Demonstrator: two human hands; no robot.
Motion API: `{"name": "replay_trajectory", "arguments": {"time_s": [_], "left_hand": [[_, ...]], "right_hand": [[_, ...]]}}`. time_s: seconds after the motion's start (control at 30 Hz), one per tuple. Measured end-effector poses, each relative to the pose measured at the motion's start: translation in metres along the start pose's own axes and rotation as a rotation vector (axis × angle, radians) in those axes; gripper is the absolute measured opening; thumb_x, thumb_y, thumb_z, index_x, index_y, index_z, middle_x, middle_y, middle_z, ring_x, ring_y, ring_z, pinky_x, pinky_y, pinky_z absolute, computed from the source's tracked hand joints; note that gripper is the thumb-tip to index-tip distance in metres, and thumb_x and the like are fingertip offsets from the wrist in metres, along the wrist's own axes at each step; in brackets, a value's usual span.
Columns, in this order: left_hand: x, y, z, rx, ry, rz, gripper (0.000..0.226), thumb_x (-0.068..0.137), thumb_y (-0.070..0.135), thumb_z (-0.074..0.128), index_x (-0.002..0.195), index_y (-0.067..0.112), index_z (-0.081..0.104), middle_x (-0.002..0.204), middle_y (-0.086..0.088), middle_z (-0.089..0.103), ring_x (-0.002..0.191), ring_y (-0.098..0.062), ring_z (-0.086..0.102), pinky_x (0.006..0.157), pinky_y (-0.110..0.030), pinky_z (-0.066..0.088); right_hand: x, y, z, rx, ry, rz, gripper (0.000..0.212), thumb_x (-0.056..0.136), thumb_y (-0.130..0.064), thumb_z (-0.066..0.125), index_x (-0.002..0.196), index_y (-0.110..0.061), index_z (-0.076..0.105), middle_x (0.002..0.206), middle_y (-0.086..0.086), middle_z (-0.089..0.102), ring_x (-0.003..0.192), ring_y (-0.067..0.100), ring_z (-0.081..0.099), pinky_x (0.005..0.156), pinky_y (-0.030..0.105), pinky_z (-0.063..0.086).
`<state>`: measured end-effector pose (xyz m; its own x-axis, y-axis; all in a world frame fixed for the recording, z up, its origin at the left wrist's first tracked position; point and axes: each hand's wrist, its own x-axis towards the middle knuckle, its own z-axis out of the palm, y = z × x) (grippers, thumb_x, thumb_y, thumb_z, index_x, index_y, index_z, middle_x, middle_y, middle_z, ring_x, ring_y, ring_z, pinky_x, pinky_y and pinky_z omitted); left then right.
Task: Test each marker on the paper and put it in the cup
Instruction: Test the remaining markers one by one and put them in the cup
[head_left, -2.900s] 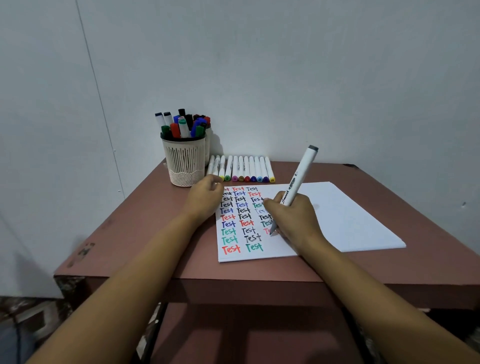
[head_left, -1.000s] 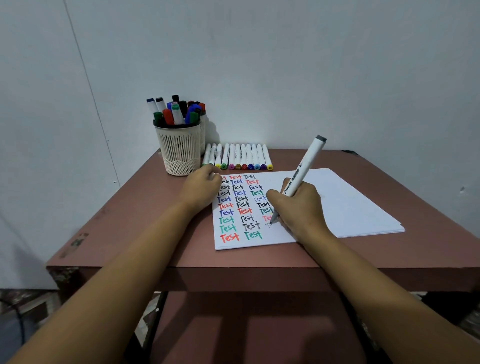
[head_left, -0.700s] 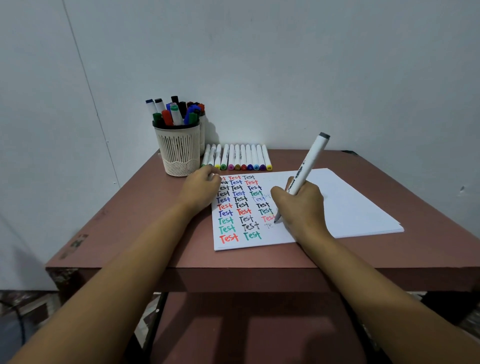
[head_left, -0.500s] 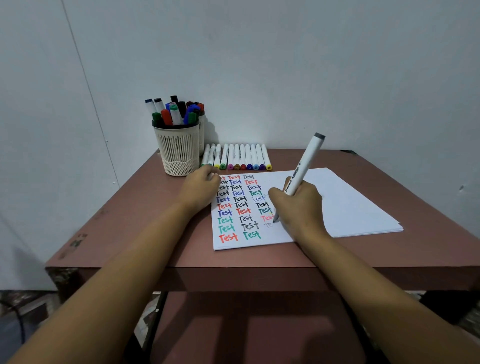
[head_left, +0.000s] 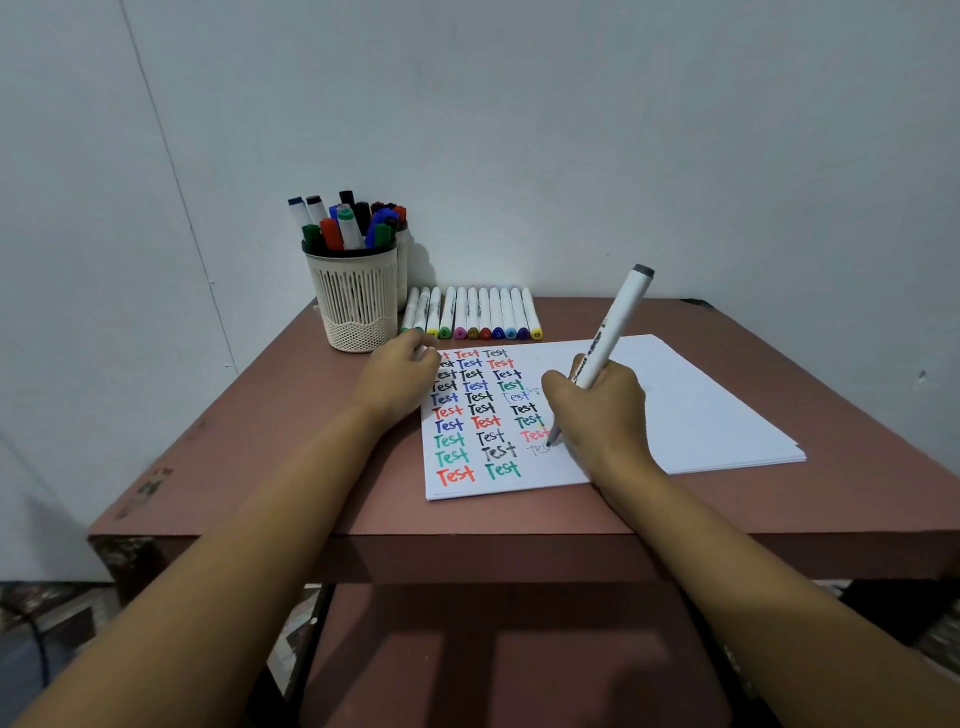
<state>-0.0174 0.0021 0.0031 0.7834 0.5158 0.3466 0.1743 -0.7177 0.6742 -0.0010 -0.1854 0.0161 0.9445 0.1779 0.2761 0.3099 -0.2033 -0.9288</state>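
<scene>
My right hand grips a white marker with a grey end cap. Its tip touches the white paper beside a faint grey "Tes", below several coloured "Test" words. My left hand rests with curled fingers on the paper's top left corner, and a pale piece that looks like the marker's cap shows between its fingers. The cream ribbed cup stands at the back left, full of capped markers. A row of several white markers lies behind the paper.
The brown table stands against a pale wall, with its front edge close to me. A second container is half hidden behind the cup. The paper is a thin stack that reaches toward the table's right side.
The right hand has moved the marker tip a little to the right, adding grey strokes to the new word. The left hand has stayed on the paper's corner.
</scene>
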Motion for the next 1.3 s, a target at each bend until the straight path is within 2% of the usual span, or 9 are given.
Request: {"name": "replay_trajectory", "arguments": {"time_s": [0.17, 0.3, 0.57, 0.87, 1.0, 1.07, 1.17, 1.23, 1.3], "left_hand": [[-0.001, 0.001, -0.001, -0.009, -0.002, 0.005, 0.031, 0.094, 0.013, 0.041, 0.119, 0.008, 0.058, 0.124, -0.01, 0.057, 0.11, -0.021, 0.051, 0.078, -0.024, 0.034], [-0.002, 0.002, -0.002, -0.014, -0.004, 0.003, 0.031, 0.094, 0.012, 0.04, 0.119, 0.007, 0.057, 0.126, -0.009, 0.056, 0.112, -0.021, 0.05, 0.081, -0.023, 0.034], [-0.001, 0.002, -0.001, -0.002, 0.002, -0.005, 0.032, 0.094, 0.013, 0.04, 0.12, 0.008, 0.057, 0.126, -0.008, 0.056, 0.113, -0.02, 0.05, 0.08, -0.021, 0.032], [-0.003, 0.003, -0.003, -0.015, -0.009, 0.0, 0.032, 0.094, 0.013, 0.04, 0.12, 0.008, 0.057, 0.127, -0.008, 0.056, 0.114, -0.02, 0.049, 0.081, -0.022, 0.033], [-0.004, 0.004, -0.004, -0.029, -0.001, -0.002, 0.031, 0.094, 0.013, 0.04, 0.12, 0.008, 0.057, 0.127, -0.008, 0.056, 0.114, -0.019, 0.049, 0.081, -0.021, 0.033], [-0.004, 0.005, -0.003, -0.038, 0.024, 0.013, 0.03, 0.095, 0.012, 0.04, 0.118, 0.007, 0.058, 0.125, -0.009, 0.057, 0.113, -0.02, 0.05, 0.08, -0.02, 0.032], [-0.005, 0.007, -0.003, -0.023, 0.075, 0.091, 0.029, 0.095, 0.01, 0.042, 0.117, 0.003, 0.059, 0.122, -0.011, 0.059, 0.112, -0.021, 0.051, 0.079, -0.017, 0.03], [-0.006, 0.008, -0.003, 0.004, 0.095, 0.174, 0.029, 0.094, 0.01, 0.045, 0.119, 0.004, 0.059, 0.118, -0.012, 0.06, 0.11, -0.022, 0.051, 0.077, -0.015, 0.028], [-0.007, 0.007, -0.003, 0.012, 0.094, 0.244, 0.03, 0.094, 0.011, 0.047, 0.122, 0.008, 0.059, 0.106, -0.012, 0.058, 0.102, -0.022, 0.051, 0.073, -0.016, 0.028]], "right_hand": [[-0.001, 0.0, 0.0, -0.028, 0.02, -0.023, 0.036, 0.085, -0.006, 0.054, 0.057, -0.014, 0.033, 0.054, -0.002, 0.036, 0.041, 0.008, 0.037, 0.034, 0.01, 0.03], [0.0, -0.002, 0.002, -0.058, -0.012, -0.005, 0.032, 0.087, -0.008, 0.053, 0.059, -0.014, 0.037, 0.056, -0.003, 0.041, 0.045, 0.013, 0.042, 0.043, 0.024, 0.044], [0.003, 0.001, 0.001, 0.003, 0.013, 0.022, 0.035, 0.086, -0.007, 0.052, 0.058, -0.017, 0.034, 0.055, -0.005, 0.036, 0.041, 0.006, 0.038, 0.038, 0.017, 0.035], [0.002, 0.003, 0.003, -0.046, 0.02, -0.015, 0.033, 0.086, -0.007, 0.052, 0.059, -0.016, 0.035, 0.056, -0.004, 0.038, 0.047, 0.011, 0.038, 0.042, 0.019, 0.035], [0.009, 0.007, 0.001, 0.076, 0.01, 0.061, 0.032, 0.085, -0.004, 0.05, 0.061, -0.015, 0.032, 0.056, -0.001, 0.034, 0.045, 0.012, 0.033, 0.038, 0.018, 0.032], [0.014, 0.008, -0.001, 0.222, 0.002, 0.145, 0.028, 0.084, -0.004, 0.05, 0.062, -0.014, 0.035, 0.057, 0.009, 0.039, 0.038, 0.012, 0.033, 0.035, 0.017, 0.025], [0.019, 0.008, -0.005, 0.373, -0.034, 0.215, 0.032, 0.09, -0.016, 0.06, 0.065, -0.013, 0.041, 0.051, 0.011, 0.045, 0.028, 0.007, 0.028, 0.034, 0.014, 0.022], [0.021, 0.007, -0.005, 0.389, -0.058, 0.211, 0.036, 0.088, -0.033, 0.067, 0.065, -0.015, 0.045, 0.041, -0.002, 0.043, 0.032, 0.007, 0.03, 0.036, 0.016, 0.026], [0.024, 0.003, -0.005, 0.408, -0.083, 0.19, 0.039, 0.083, -0.04, 0.07, 0.063, -0.014, 0.048, 0.042, -0.003, 0.047, 0.038, 0.009, 0.036, 0.04, 0.019, 0.031]]}}
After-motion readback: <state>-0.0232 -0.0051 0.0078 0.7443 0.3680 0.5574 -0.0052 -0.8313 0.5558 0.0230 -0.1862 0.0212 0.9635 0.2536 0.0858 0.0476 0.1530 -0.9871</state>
